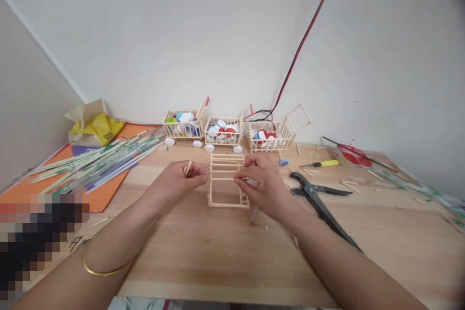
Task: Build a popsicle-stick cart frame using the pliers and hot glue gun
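A small frame of thin wooden sticks (209,193) stands on the table between my hands, with several crossbars. My right hand (267,181) reaches over its right side; thumb and forefinger pinch the right end of a crossbar stick (222,179). On the left, my left hand (183,177) is closed with short wooden sticks (187,168) poking up from its curled fingers. Its thumb and fingertips come near the frame's left side; whether they touch it I cannot tell. Under my right hand, a pale, blurred object (255,214) is partly hidden.
Three stick-built carts, left (183,126), middle (222,131) and right (271,136), hold bottle caps by the wall. Black pliers (319,208) and a yellow-handled tool (329,163) lie right. A red glue-like bowl (352,156) sits behind. Long sticks (105,160) cover orange sheets at left.
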A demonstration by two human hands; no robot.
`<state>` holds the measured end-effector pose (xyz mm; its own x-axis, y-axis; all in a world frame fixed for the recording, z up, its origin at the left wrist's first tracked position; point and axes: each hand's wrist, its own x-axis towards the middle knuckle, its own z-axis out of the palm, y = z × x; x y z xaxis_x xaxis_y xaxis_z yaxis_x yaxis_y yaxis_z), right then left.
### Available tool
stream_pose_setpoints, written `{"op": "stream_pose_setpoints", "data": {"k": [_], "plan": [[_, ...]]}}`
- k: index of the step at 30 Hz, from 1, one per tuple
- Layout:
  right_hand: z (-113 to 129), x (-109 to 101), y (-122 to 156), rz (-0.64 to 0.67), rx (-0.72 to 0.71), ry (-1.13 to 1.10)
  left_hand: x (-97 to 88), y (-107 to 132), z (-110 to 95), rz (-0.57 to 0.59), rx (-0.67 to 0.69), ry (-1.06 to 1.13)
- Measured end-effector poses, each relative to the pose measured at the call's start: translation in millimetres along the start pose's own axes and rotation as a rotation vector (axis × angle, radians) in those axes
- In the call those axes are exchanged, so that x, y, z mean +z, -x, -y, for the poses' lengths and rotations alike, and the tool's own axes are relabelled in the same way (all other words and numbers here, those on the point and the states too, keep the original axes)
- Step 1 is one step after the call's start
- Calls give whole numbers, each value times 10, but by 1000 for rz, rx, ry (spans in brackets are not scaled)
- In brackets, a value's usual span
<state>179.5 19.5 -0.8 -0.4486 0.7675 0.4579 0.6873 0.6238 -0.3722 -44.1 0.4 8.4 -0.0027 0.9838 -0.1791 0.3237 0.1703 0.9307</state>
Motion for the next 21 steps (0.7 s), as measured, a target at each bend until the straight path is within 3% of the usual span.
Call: {"op": "stream_pose_setpoints", "data": {"k": [21], "plan": [[-5, 39, 1, -5, -10, -7, 22, -38, 13, 41, -8, -23]]}}
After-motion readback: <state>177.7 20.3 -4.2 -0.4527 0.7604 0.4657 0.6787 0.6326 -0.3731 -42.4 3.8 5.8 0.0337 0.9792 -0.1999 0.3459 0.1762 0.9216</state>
